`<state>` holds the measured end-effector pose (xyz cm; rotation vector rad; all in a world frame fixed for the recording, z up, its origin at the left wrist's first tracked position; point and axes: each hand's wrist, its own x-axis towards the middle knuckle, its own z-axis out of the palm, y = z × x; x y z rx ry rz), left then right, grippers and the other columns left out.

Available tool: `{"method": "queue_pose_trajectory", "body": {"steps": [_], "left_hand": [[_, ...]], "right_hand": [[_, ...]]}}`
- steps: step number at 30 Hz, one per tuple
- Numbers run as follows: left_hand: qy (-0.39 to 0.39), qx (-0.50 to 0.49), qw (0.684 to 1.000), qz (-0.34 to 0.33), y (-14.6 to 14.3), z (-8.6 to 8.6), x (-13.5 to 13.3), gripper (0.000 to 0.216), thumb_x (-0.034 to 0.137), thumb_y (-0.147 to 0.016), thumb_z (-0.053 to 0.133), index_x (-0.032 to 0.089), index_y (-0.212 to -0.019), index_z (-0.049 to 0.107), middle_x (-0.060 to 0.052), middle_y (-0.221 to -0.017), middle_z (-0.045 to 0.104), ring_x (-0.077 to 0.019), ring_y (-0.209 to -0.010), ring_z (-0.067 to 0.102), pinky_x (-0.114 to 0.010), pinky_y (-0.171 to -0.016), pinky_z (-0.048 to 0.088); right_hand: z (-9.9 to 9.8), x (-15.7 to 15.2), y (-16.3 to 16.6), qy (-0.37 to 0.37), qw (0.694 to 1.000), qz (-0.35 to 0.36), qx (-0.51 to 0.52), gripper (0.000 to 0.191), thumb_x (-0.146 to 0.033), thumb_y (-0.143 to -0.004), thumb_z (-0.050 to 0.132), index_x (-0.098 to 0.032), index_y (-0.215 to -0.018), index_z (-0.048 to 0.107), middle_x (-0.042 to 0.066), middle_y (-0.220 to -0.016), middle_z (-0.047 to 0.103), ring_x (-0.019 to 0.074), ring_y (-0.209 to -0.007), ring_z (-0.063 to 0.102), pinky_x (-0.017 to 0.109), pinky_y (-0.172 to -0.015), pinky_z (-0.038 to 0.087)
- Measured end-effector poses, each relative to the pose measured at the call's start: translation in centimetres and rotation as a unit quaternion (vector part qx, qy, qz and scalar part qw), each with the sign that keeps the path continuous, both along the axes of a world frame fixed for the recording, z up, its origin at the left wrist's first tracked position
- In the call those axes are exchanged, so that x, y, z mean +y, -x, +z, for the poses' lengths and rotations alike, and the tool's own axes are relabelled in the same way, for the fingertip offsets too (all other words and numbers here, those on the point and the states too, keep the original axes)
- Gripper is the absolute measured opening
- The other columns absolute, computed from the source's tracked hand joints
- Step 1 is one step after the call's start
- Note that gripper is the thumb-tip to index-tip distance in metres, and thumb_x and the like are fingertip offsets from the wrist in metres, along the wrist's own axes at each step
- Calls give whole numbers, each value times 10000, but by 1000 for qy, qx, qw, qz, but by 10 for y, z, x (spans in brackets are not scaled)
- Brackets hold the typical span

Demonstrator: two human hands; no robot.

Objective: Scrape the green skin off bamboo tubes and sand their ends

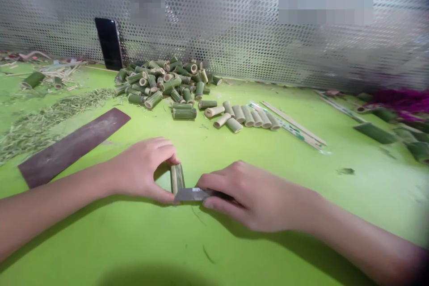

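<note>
Between the thumb and fingers of my left hand is a short bamboo piece, pinched at its two ends. Pale stripes and darker green show along its side. My right hand grips a knife by its dark handle. The flat grey blade points left and lies across the near end of the bamboo, close to my left thumb. Behind my hands, a row of pale, peeled bamboo pieces lies beside a heap of green bamboo pieces.
A strip of brown sandpaper lies at left, near green shavings. A phone leans on the perforated metal panel at the back. Packaged sticks lie right of centre; more bamboo and purple material sit far right.
</note>
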<state>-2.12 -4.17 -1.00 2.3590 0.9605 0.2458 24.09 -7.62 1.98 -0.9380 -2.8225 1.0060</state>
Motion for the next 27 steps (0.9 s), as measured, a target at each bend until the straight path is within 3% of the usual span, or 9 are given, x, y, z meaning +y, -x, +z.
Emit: {"method": "queue_pose_trajectory", "body": {"steps": [4,8,18,27], "left_hand": [[12,1,1000,2,0,0,1,524,641,-702,798,221,-955,616,-27,-947,592,-238,-843,556,-340,-704,436],[16,1,1000,-2,0,2,1,522,634,-701,811,222,-949,610,-21,-934,581,-233,-826,543,-336,-692,424],[62,-28,998,-15,-1,2,4,588,626,-691,855,236,-1086,662,-37,-1036,619,-256,-928,576,-360,-787,469],[80,-39,996,-8,-3,-1,9,651,689,-639,864,231,-1061,674,-34,-1018,623,-268,-924,576,-366,-772,467]], "right_hand": [[-7,1,-3,-30,998,-45,21,272,-329,-1077,421,-174,-1011,634,-6,-703,631,110,-536,490,247,-546,339],[-17,6,-5,-170,979,-111,6,292,-335,-1078,421,-158,-1057,653,16,-709,656,120,-527,519,259,-549,340],[-20,3,3,-286,955,-70,-15,300,-301,-1094,419,-164,-1022,677,21,-736,685,122,-569,562,277,-552,347],[-21,3,12,-371,926,-65,-34,281,-266,-1079,449,-163,-962,683,5,-709,675,130,-558,541,296,-579,357]]}}
